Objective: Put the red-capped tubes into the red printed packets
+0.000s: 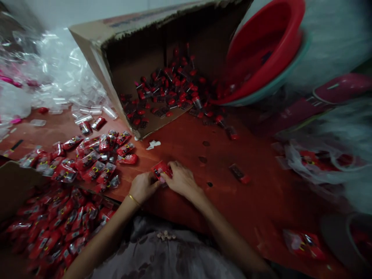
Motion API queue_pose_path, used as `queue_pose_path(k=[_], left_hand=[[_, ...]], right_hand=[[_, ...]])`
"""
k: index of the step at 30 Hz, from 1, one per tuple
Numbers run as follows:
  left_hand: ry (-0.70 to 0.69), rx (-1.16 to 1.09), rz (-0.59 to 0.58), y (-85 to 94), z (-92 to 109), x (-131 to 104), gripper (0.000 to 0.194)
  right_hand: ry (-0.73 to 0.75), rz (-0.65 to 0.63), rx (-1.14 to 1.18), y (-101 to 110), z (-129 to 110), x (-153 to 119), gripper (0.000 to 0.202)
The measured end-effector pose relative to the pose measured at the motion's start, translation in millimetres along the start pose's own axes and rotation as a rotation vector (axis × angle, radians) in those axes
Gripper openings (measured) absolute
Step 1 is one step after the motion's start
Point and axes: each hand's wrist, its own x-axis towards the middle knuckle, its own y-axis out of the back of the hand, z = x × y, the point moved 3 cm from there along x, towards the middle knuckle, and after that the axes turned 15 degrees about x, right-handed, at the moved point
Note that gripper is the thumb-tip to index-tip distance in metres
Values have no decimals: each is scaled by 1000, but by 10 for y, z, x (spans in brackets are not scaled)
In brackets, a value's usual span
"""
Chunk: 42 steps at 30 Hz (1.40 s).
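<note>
packet: here we have a small, glossy red plastic packet, held between both hands just over the table.
left hand: our fingers are curled in, pinching the packet's left edge; a thin gold bracelet circles the wrist.
right hand: we're gripping the packet's right side, thumb on its face.
table: a flat red-brown surface, darkly spotted to the right of our hands.
packet pile: slick, crinkly red-and-clear packets, heaped to the left.
cardboard box: it lies tipped with its ragged-edged mouth towards us, red-capped dark tubes spilling out.
bowls: up right, we see a round red plastic bowl tilted inside a pale teal one.
clear plastic: shiny, see-through pieces, massed left of the box.
</note>
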Motion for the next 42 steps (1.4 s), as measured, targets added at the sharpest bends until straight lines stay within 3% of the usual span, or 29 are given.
queue_pose_path(k=[4,6,12,16,19,22,26,30,35,42], left_hand=[[-131,0,-5,55,123,69,42],[-127,41,10,133,109,98,38],[205,232,329,579,-81,514,42],[208,326,301,609,-101,914,39],[169,353,270,577,-129,1016,30],[123,373,301,600,-127,895,31],[6,288,460,605,41,513,42],[-207,220,357,351,268,265,46],[-201,165,310,69,266,285,30],[-219,61,395,51,268,276,18]], right_hand=[[-76,73,17,53,119,-126,31],[-63,100,71,74,183,-161,33],[-32,226,327,111,423,-116,34],[-19,297,576,109,600,-131,32],[-35,322,638,88,681,-233,30],[-13,340,619,68,697,-340,27],[20,368,620,55,696,-376,27],[25,392,612,34,714,-350,27],[42,416,594,9,715,-362,27],[88,410,540,23,661,-373,25]])
